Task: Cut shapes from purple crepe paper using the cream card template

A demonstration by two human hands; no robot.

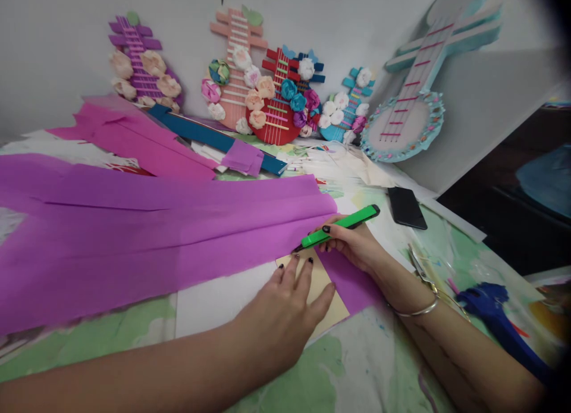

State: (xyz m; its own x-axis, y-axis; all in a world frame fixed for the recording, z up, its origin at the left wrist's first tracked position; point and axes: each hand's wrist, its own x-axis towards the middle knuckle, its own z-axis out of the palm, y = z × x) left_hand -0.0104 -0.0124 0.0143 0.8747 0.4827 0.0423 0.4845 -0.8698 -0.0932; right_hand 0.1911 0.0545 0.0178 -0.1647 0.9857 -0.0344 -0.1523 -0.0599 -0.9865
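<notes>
My right hand (357, 246) grips a green utility knife (339, 225), its tip touching the edge of a long purple crepe paper sheet (147, 234) where it meets a tan card (321, 291). My left hand (285, 306) lies flat with fingers spread, pressing down on the tan card and a white sheet (209, 303) beside it. A smaller piece of purple paper (352, 285) lies under my right wrist.
Several guitar-shaped crafts with paper flowers (272, 97) lean on the wall at the back. Pink paper strips (134, 139) and a blue strip (209, 136) lie behind. A black phone (405, 207), scissors (422, 270) and a blue glue gun (491, 309) sit at right.
</notes>
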